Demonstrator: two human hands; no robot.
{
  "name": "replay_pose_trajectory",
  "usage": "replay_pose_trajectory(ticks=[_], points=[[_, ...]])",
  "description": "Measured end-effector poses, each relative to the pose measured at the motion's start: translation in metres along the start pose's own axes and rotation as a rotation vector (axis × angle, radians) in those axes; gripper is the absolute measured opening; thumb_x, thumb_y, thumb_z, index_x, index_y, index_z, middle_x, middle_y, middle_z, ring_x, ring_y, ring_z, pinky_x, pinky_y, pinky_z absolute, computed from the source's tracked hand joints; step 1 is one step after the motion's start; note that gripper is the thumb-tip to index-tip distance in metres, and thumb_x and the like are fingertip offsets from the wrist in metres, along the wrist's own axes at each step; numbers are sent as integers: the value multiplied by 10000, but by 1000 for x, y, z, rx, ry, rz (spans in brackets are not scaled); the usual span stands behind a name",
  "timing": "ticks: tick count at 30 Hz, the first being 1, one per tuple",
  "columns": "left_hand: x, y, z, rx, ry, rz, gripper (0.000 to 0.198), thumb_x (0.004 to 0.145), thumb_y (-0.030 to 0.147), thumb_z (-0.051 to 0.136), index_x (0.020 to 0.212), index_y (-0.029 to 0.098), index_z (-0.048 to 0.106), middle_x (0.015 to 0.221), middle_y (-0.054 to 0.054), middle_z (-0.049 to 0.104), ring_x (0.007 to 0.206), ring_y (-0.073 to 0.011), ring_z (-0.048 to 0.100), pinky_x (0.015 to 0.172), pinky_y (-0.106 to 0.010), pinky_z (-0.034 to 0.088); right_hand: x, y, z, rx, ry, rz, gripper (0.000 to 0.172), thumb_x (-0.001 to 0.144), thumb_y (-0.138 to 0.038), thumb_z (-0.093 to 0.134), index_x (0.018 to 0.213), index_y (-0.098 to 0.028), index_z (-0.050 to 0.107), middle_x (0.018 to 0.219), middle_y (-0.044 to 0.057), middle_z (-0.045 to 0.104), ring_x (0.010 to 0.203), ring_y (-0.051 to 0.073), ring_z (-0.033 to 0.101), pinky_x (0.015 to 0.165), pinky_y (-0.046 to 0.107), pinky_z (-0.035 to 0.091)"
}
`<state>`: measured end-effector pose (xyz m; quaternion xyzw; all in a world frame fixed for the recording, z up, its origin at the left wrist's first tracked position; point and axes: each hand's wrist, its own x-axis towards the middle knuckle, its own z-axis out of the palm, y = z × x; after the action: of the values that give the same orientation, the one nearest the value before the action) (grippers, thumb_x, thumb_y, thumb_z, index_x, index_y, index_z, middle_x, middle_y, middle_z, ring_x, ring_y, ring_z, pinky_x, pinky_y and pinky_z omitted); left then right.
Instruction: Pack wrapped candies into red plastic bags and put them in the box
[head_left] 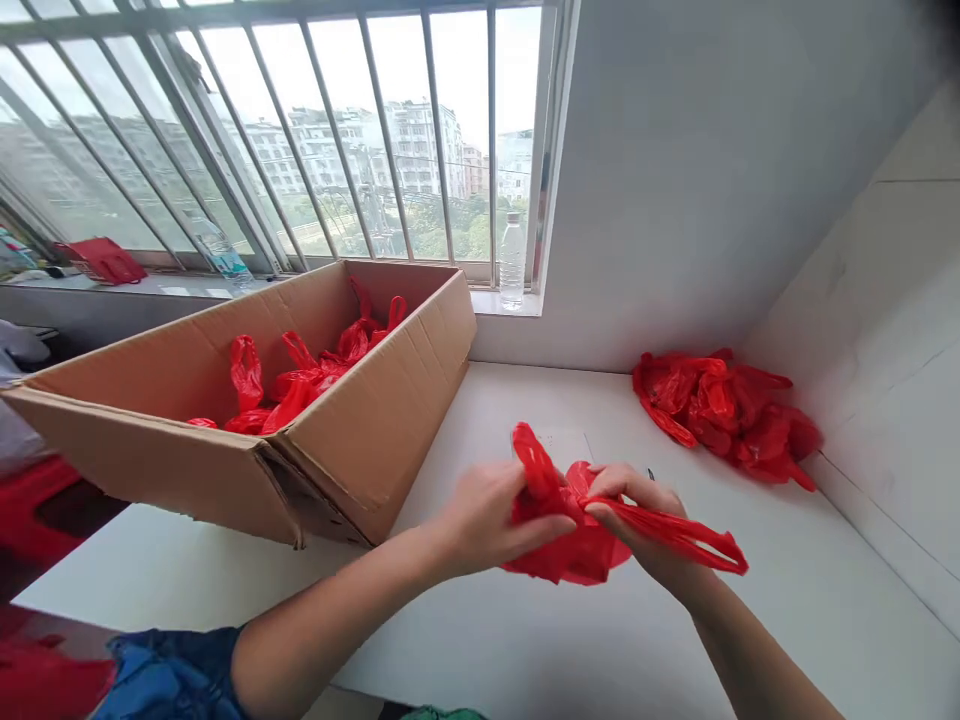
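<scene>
Between my two hands is a red plastic bag (570, 552), its top gathered and twisted together over the white table. My left hand (491, 515) is closed around the bag's left side, where one handle loop sticks up above the fingers. With thumb and forefinger, my right hand (637, 505) pinches the gathered neck, and the other handle stretches out to the right past the wrist. Whatever lies inside the bag is hidden by the red plastic.
An open cardboard box (390, 400) with several tied red bags (300, 385) stands at left. Crumpled red bags (727, 410) lie against the wall at right. Water bottles (512, 262) stand on the sill by the barred window. The white table (517, 640) extends beneath my hands.
</scene>
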<state>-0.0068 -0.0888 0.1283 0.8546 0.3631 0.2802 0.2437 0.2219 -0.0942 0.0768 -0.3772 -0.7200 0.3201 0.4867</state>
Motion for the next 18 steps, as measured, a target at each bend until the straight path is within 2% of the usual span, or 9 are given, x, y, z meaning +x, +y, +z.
replay_pose_trajectory(ticks=[2,4,5,7,9,12,14,16,18], points=[[-6,28,-20,92,-113,53,221,875,463,660,926,249,678,802,-35,721,661,-204,650,576,-277,429,-4,-17,2,16,-32,-169,69,873,-312,685,812,-314,653,726,0,670,703,218,624,870,477,506],[-10,52,-43,157,-227,95,167,929,390,598,853,257,666,653,-14,666,547,-175,600,517,-271,393,-8,-27,4,40,-55,-296,30,872,-353,685,894,-346,665,718,-2,681,680,228,628,914,513,491],[-11,61,-57,174,-254,102,190,952,358,563,825,256,661,617,-6,641,524,-162,581,509,-267,392,-10,-29,4,58,-45,-321,96,875,-404,673,958,-356,668,755,13,696,711,244,643,911,520,496],[-15,76,-91,189,-217,76,220,961,341,549,799,249,665,609,6,622,518,-140,568,504,-251,402,-14,-27,3,79,21,-296,249,884,-485,633,1095,-355,656,845,52,709,826,279,668,874,498,522],[-19,86,-131,210,-76,4,280,945,392,556,760,225,684,590,18,583,489,-117,539,479,-228,389,-19,-18,1,61,104,-175,304,903,-489,597,1159,-332,643,858,66,698,872,281,675,822,445,548],[-22,90,-196,270,297,-139,423,912,525,528,819,155,711,631,18,561,521,-120,581,530,-243,416,-26,2,5,-8,153,126,269,919,-488,564,1077,-296,663,775,43,678,818,252,684,738,358,563],[-18,82,-238,447,553,-234,480,872,611,542,881,164,717,674,15,572,600,-147,613,592,-284,435,-32,17,12,-66,144,291,296,907,-528,560,998,-272,677,730,27,673,778,231,686,699,306,562],[-8,63,-274,668,658,-335,508,838,669,553,886,195,729,665,2,573,639,-154,588,625,-296,435,-38,34,20,-108,119,361,351,886,-573,564,966,-255,690,695,13,668,733,204,683,669,255,555],[7,34,-303,710,608,-478,534,838,679,539,889,186,739,693,-24,608,647,-155,563,615,-299,433,-44,53,29,-130,89,366,393,858,-611,576,950,-250,703,666,2,668,677,178,680,627,214,547]])
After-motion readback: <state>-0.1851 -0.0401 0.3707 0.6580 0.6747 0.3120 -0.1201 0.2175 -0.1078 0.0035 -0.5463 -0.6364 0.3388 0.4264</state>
